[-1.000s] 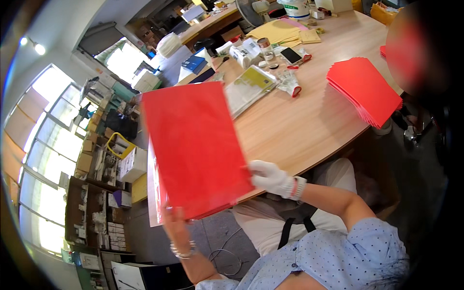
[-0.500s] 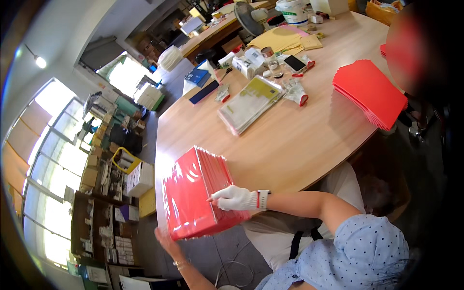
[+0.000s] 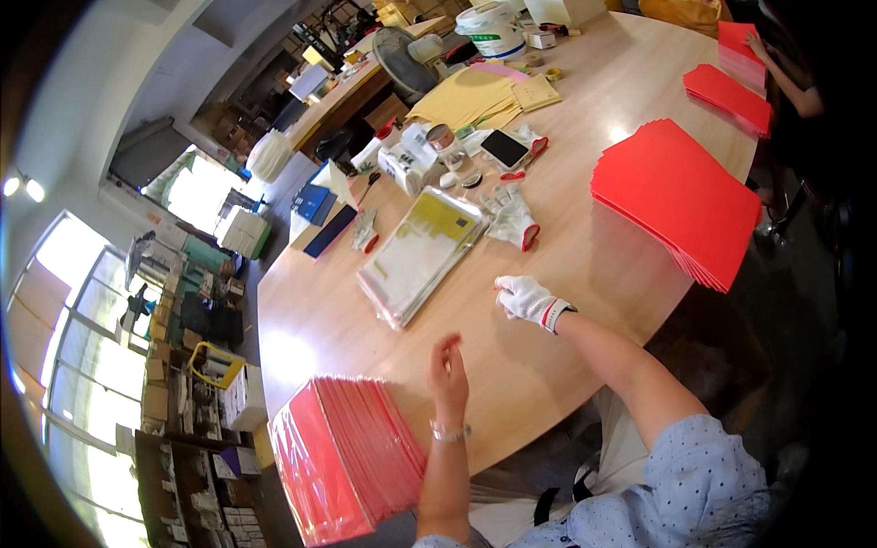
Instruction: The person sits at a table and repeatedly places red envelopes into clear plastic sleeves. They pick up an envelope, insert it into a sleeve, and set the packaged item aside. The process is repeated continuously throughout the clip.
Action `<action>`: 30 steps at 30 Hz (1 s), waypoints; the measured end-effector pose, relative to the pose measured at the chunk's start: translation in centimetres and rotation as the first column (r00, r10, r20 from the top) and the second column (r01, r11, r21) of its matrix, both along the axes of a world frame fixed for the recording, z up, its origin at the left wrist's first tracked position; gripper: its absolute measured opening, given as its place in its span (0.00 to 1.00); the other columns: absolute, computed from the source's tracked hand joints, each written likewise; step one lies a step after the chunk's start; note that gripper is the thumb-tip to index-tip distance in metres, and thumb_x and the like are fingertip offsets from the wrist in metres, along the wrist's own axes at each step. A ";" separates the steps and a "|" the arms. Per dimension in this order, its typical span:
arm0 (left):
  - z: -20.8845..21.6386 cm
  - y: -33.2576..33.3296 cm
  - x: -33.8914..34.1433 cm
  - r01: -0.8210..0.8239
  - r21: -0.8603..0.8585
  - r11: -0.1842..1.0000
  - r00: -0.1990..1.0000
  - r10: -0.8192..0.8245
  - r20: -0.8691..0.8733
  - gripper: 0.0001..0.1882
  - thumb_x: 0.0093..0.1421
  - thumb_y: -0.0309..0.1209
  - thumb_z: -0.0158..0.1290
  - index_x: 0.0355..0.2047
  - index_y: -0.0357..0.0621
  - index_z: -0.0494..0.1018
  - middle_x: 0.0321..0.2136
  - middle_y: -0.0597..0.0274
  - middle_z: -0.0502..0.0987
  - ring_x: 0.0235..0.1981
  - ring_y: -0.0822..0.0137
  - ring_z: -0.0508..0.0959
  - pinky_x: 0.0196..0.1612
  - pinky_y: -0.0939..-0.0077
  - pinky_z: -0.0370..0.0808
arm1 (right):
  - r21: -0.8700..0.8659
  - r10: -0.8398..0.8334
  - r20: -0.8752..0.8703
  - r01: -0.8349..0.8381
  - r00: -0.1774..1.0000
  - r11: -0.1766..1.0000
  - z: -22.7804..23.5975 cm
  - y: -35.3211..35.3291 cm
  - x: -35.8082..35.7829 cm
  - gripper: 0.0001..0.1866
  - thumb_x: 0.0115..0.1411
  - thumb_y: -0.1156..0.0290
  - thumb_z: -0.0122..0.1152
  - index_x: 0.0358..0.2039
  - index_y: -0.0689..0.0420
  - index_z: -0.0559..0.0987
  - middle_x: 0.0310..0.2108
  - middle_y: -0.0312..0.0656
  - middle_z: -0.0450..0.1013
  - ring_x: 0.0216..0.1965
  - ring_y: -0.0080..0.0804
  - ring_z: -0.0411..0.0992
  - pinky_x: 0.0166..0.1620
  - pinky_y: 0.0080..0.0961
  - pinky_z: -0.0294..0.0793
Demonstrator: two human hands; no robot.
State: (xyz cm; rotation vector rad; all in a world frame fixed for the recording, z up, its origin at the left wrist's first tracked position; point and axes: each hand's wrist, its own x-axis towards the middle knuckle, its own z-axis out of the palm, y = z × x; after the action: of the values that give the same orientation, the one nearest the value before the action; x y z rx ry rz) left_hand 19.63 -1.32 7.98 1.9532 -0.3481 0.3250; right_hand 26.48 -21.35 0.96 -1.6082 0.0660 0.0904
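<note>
1. Fingers of the bare left hand (image 3: 446, 373) are held close together, gripping nothing I can see, on the near side of the pack of clear bags (image 3: 425, 256).
2. To the right of that pack, the gloved right hand (image 3: 528, 301) hangs over the bench (image 3: 562, 237), its fingers curled; whether they pinch anything, I cannot tell.
3. Nearer the person than the pack and to its left, the wrapped red bundle (image 3: 315, 457) sits at the bench edge, its many layers on edge.
4. Well to the right of the pack lies the pile of red sheets (image 3: 681, 196), its edges stepped.
5. Good handling here, I'd judge, means backing the slick bundle from both sides, keeping its layers square, and lifting loose sheets by a stepped edge without creasing them.
6. As for containers, clear plastic shows red layers inside the bundle. Beyond the pack stand the clear jar (image 3: 448, 146) and, farther off, the white bucket (image 3: 493, 32); I can't make out what either holds. Left of the pack, the yellow crate's (image 3: 216, 365) contents are too small to tell.
</note>
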 end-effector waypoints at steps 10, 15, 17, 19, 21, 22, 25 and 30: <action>-6.7 -6.6 24.9 -0.079 0.758 0.648 0.983 -0.077 0.167 0.20 0.54 0.29 0.47 0.48 0.41 0.68 0.52 0.49 0.67 0.49 0.46 0.69 0.50 0.59 0.68 | -0.189 0.160 -0.008 -0.158 0.987 0.969 1.2 -2.9 3.6 0.13 0.56 0.63 0.48 0.37 0.55 0.74 0.29 0.49 0.74 0.32 0.45 0.73 0.36 0.34 0.70; -6.0 -7.0 28.6 0.099 0.905 0.415 0.978 -0.206 -0.012 0.18 0.52 0.37 0.51 0.39 0.37 0.72 0.35 0.45 0.76 0.35 0.49 0.76 0.43 0.61 0.72 | -0.182 0.152 0.046 -0.142 0.987 0.973 1.2 -3.6 4.1 0.11 0.56 0.65 0.47 0.36 0.55 0.73 0.30 0.50 0.73 0.33 0.47 0.72 0.36 0.37 0.69; -5.2 -6.5 29.7 0.204 0.882 0.424 0.964 -0.245 -0.105 0.18 0.52 0.38 0.51 0.38 0.37 0.72 0.32 0.46 0.77 0.34 0.50 0.77 0.41 0.61 0.73 | -0.170 0.154 0.029 -0.147 0.988 0.974 1.2 -3.9 4.2 0.11 0.56 0.65 0.47 0.35 0.55 0.73 0.30 0.50 0.73 0.34 0.48 0.71 0.36 0.38 0.69; -4.8 -4.5 30.6 0.279 0.832 0.480 0.956 -0.222 -0.192 0.18 0.55 0.38 0.52 0.43 0.40 0.73 0.35 0.51 0.78 0.37 0.54 0.78 0.42 0.65 0.73 | -0.195 0.173 0.058 -0.159 0.983 0.968 0.6 -3.4 4.4 0.11 0.56 0.64 0.47 0.35 0.55 0.73 0.30 0.50 0.73 0.34 0.48 0.71 0.36 0.38 0.69; -5.2 -3.6 31.4 0.311 0.766 0.563 0.950 -0.213 -0.230 0.17 0.57 0.37 0.52 0.45 0.43 0.73 0.37 0.52 0.78 0.39 0.55 0.78 0.42 0.66 0.73 | -0.213 0.172 0.080 -0.151 0.982 0.965 0.2 -3.4 4.5 0.11 0.56 0.64 0.47 0.34 0.55 0.73 0.30 0.49 0.73 0.34 0.49 0.71 0.36 0.38 0.69; -5.3 -3.4 31.5 0.334 0.730 0.597 0.942 -0.235 -0.239 0.18 0.59 0.37 0.50 0.47 0.44 0.73 0.39 0.51 0.77 0.40 0.56 0.78 0.44 0.68 0.72 | -0.213 0.169 0.090 -0.147 0.981 0.966 0.0 -3.4 4.6 0.11 0.56 0.64 0.47 0.34 0.55 0.73 0.30 0.49 0.73 0.34 0.49 0.71 0.36 0.39 0.69; -5.7 -3.2 31.7 0.264 0.734 0.626 0.964 -0.154 -0.215 0.16 0.59 0.36 0.48 0.46 0.44 0.73 0.37 0.50 0.78 0.39 0.54 0.78 0.43 0.67 0.73 | -0.228 0.163 0.102 -0.136 0.981 0.964 -0.1 -3.5 4.8 0.11 0.57 0.63 0.47 0.34 0.55 0.73 0.30 0.49 0.73 0.34 0.49 0.71 0.36 0.39 0.70; -6.2 -3.9 31.1 0.128 0.737 0.664 0.992 -0.096 -0.086 0.15 0.58 0.32 0.45 0.44 0.43 0.74 0.33 0.48 0.78 0.36 0.51 0.78 0.41 0.65 0.73 | -0.247 0.141 0.135 -0.104 0.981 0.963 -0.4 -3.3 4.9 0.11 0.57 0.63 0.47 0.34 0.55 0.73 0.30 0.49 0.73 0.34 0.49 0.71 0.35 0.40 0.70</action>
State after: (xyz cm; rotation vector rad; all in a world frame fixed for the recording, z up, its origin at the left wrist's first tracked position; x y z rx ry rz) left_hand 50.71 -5.19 1.80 2.7282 -0.6496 0.0459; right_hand 31.43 -24.69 0.55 -1.8552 -0.1469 0.0571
